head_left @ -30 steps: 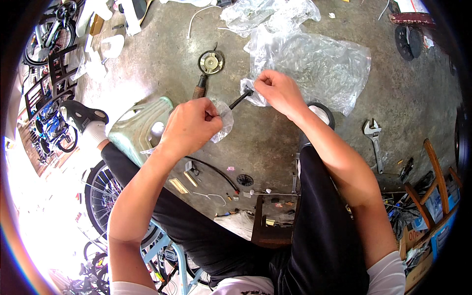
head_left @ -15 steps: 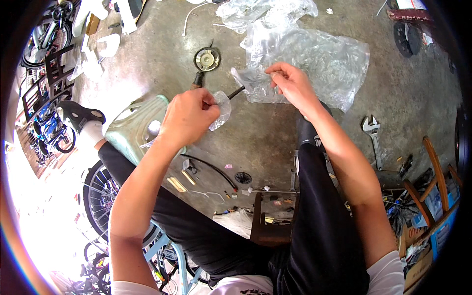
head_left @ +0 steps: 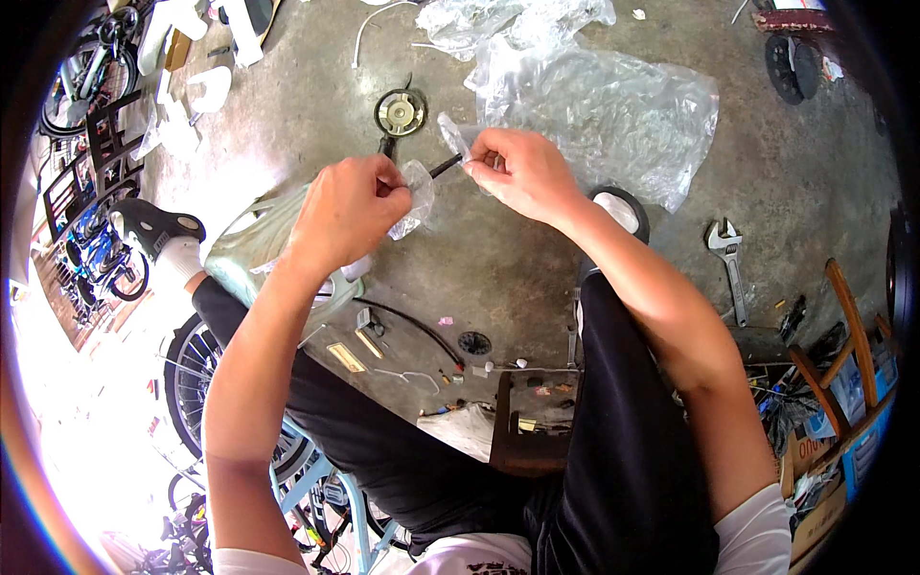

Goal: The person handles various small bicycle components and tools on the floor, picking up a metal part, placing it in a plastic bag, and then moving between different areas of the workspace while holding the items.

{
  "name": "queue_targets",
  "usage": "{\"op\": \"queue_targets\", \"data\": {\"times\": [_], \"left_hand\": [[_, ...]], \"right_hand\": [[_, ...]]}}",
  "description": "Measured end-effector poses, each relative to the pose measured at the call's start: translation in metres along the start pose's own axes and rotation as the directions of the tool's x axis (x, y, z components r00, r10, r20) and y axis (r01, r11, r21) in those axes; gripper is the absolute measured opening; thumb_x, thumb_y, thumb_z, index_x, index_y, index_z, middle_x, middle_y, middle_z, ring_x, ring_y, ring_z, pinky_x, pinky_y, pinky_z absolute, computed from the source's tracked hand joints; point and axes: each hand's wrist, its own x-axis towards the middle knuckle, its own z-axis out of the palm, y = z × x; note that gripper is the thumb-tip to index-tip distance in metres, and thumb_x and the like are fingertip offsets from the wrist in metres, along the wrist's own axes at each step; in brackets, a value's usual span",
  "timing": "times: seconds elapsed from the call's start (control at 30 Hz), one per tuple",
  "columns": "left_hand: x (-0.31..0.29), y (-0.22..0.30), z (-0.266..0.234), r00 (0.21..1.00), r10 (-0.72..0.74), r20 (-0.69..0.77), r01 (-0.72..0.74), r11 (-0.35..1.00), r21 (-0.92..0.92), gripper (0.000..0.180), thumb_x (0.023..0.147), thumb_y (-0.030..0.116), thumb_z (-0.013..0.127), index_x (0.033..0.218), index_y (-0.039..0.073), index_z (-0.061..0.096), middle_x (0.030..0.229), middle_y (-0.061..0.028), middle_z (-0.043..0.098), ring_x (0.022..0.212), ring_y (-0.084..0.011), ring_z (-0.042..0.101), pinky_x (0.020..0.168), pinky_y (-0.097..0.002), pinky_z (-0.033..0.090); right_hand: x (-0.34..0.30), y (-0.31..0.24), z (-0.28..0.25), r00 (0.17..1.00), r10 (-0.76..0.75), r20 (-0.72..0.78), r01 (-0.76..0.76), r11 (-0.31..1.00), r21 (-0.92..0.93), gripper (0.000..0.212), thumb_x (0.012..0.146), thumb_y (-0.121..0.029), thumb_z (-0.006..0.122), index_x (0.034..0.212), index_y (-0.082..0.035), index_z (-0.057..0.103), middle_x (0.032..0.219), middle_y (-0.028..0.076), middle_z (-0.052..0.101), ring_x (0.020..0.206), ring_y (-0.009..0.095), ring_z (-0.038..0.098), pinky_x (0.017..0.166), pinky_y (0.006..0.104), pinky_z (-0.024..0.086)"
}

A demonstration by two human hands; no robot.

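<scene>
I pinch clear plastic (head_left: 416,203) in my left hand (head_left: 353,203) and right hand (head_left: 525,172), seemingly to steady the dark rod (head_left: 447,166) between them.

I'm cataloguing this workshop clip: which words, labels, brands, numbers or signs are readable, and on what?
Cardboard box, lower right: reddish lettering, which I won't transcribe.
White T-shirt, bottom edge: dark lettering, cut off, unreadable.
Black left shoe: pale mark, too small to read.
Clear plastic wrapping, held: no print discernible.

White glare at left, moderately lit floor (head_left: 522,297), black fisheye rim, rainbow flare lower left
</scene>
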Motion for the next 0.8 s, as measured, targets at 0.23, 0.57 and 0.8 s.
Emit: {"op": "queue_targets", "data": {"times": [0.23,0.57,0.8], "left_hand": [[0.008,-0.002,-0.001,0.998,-0.019,0.052,0.020,1.000,-0.017,0.027,0.080,0.021,0.064,0.092,-0.001,0.073,0.082,-0.0202,0.071,0.081,-0.0367,0.070,0.079,-0.0422,0.054],[0.005,0.005,-0.004,0.995,0.010,0.095,-0.010,1.000,0.005,0.026,0.084,0.020,0.065,0.097,-0.002,0.070,0.079,-0.0168,0.070,0.072,-0.0274,0.067,0.071,-0.0387,0.052],[0.009,-0.001,0.001,0.993,0.028,0.111,-0.032,0.999,0.034,0.024,0.087,0.020,0.065,0.099,-0.001,0.069,0.079,-0.0158,0.069,0.069,-0.0253,0.065,0.068,-0.0375,0.051]], "right_hand": [[-0.006,0.028,-0.021,0.994,0.109,-0.027,-0.107,0.992,0.065,0.019,0.094,-0.024,0.068,0.110,-0.012,0.069,0.096,0.005,0.074,0.081,0.020,0.071,0.069,0.0340,0.056],[0.005,0.031,-0.004,0.952,-0.306,-0.012,0.285,0.899,-0.332,0.019,0.082,-0.021,0.077,0.098,-0.014,0.069,0.091,0.004,0.064,0.079,0.026,0.068,0.066,0.0396,0.055],[0.008,0.032,0.004,0.949,-0.314,0.033,0.306,0.889,-0.340,0.021,0.082,-0.019,0.077,0.100,-0.013,0.072,0.091,0.004,0.062,0.084,0.027,0.067,0.071,0.0398,0.053]]}}
